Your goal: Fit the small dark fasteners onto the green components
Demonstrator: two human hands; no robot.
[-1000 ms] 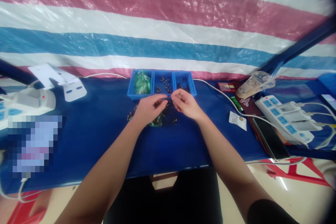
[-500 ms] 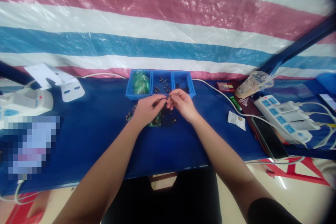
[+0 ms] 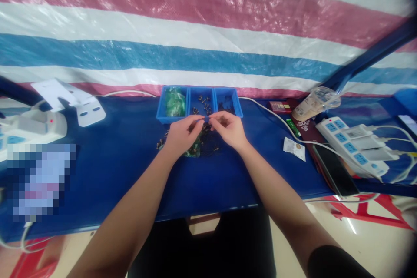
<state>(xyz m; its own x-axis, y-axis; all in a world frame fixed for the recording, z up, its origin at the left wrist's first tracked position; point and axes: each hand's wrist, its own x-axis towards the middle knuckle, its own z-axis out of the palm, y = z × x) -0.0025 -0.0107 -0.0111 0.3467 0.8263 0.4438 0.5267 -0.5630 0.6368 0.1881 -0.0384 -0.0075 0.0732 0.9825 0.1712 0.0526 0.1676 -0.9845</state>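
Observation:
My left hand [image 3: 184,134] and my right hand [image 3: 230,131] meet fingertip to fingertip in front of three joined blue bins [image 3: 159,114]. Each is closed in a pinch; whatever lies between the fingers is too small to make out. Below them on the table, partly hidden, spreads a pile of small brassy and dark parts [image 3: 215,145] with green plastic [image 3: 194,151]. A green plastic bag [image 3: 175,102] fills the left bin. Small screw-like metal parts [image 3: 204,102] lie in the middle one, and dark small parts [image 3: 226,107] in the right one.
On the right of the blue table [image 3: 130,147] are a plastic cup [image 3: 314,104], a power strip [image 3: 352,145], a phone [image 3: 335,169], a small white packet [image 3: 294,148] and cables. To the left stand a white bracket [image 3: 89,113] and another power strip [image 3: 48,128]. Striped sheeting [image 3: 195,52] hangs behind.
The fingertips of both hands have drawn a little closer together, and my right fingers have shifted slightly. The bins and the pile look the same.

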